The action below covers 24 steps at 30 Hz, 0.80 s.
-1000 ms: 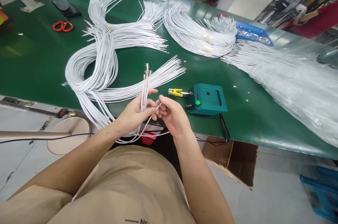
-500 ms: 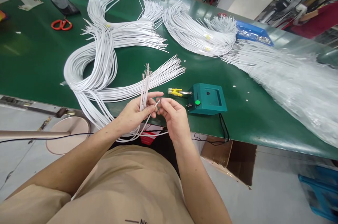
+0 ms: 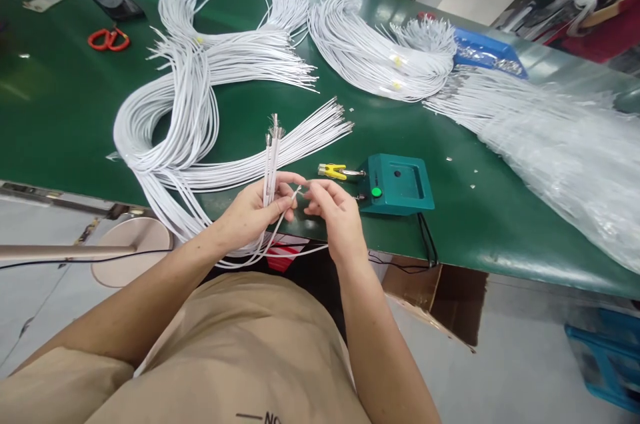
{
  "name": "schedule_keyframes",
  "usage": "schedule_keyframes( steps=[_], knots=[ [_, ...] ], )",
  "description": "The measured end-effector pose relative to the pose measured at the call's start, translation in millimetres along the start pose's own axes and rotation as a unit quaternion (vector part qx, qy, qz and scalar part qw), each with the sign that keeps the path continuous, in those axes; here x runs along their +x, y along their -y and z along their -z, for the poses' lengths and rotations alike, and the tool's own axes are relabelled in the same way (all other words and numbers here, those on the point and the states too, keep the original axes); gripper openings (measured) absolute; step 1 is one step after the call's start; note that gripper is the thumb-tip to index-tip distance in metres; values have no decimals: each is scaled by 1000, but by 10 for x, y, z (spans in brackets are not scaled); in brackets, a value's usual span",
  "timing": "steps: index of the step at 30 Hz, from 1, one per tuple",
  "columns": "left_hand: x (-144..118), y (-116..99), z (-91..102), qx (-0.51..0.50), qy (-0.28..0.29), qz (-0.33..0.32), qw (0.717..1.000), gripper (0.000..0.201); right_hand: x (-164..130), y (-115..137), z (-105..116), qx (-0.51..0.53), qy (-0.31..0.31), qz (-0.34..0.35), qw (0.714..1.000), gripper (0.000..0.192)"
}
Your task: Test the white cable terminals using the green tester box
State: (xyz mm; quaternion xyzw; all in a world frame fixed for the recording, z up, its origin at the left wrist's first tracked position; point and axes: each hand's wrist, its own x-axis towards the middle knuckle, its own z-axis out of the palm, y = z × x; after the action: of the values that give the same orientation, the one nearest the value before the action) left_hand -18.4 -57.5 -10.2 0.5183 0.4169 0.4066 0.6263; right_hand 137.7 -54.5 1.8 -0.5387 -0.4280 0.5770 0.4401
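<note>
White wires (image 3: pixel 271 157) upright in left hand (image 3: pixel 250 214), stripped ends up, right hand (image 3: pixel 337 217) beside

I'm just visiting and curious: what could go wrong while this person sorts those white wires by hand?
The left hand grips a small upright bunch of wires; one could slip out while the right hand works a single wire end. The loose wires hanging off the table edge might snag or slide off.

shirt (image 3: pixel 225 351) print: only the letters "NO" can be read at the bottom edge, after a short dark line; the rest is cut off.
other surfaces: no text can be read.
</note>
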Motion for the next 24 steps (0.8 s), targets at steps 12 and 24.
schedule_keyframes(
  steps=[12, 24],
  knots=[
    [247, -118, -13, -265, 24, 196, 944, 34, 163, -160, 161, -498, -24, 409, 764, 31],
    [673, 136, -173, -7, -53, 75, 996, 41, 621, 297, 715, -655, 51, 277, 701, 8]
  ],
)
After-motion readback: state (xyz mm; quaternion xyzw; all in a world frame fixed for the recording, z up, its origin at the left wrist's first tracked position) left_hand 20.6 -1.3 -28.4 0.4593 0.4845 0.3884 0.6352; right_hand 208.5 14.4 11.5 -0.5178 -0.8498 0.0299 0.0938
